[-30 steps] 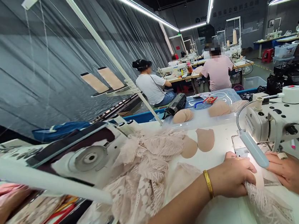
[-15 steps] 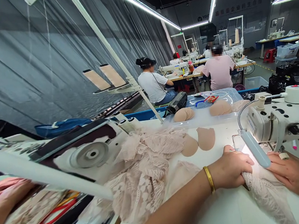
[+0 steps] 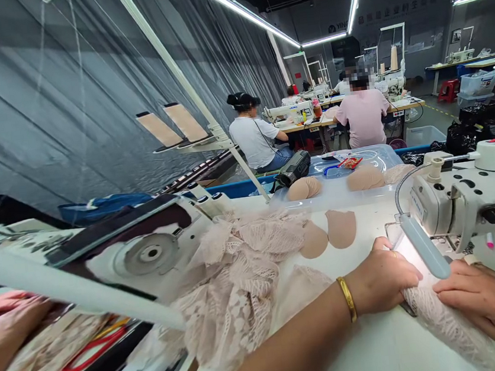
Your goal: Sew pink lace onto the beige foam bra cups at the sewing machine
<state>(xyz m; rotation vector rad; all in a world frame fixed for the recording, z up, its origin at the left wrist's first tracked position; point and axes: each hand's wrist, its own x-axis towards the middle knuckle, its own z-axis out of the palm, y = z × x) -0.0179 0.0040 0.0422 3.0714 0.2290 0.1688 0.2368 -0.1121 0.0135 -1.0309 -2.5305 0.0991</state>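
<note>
My left hand (image 3: 384, 280), below a gold bangle (image 3: 347, 299), is closed on a strip of pale pink lace fabric (image 3: 446, 320) by the sewing machine (image 3: 464, 202). From the other side, my right hand (image 3: 488, 298) pinches the same lace with its fingers together. A grey lamp (image 3: 424, 247) on a bendy neck lights the work and hides the needle area. The lace hangs from between my hands toward the front of the table. Left of them lies a heap of lace pieces (image 3: 240, 281), with two beige cups (image 3: 342, 228) behind it.
A clear plastic tray (image 3: 285, 206) holds stacked beige cups at the back. Thread cones (image 3: 187, 123) stand on a rack at left. A co-worker's hand (image 3: 13, 325) and red scissors (image 3: 91, 349) are at far left. Two people sit at machines ahead.
My right hand has shifted a little left and down along the lace, its fingers drawn closer together. The hanging lace has swung right. My left hand stays nearly in place.
</note>
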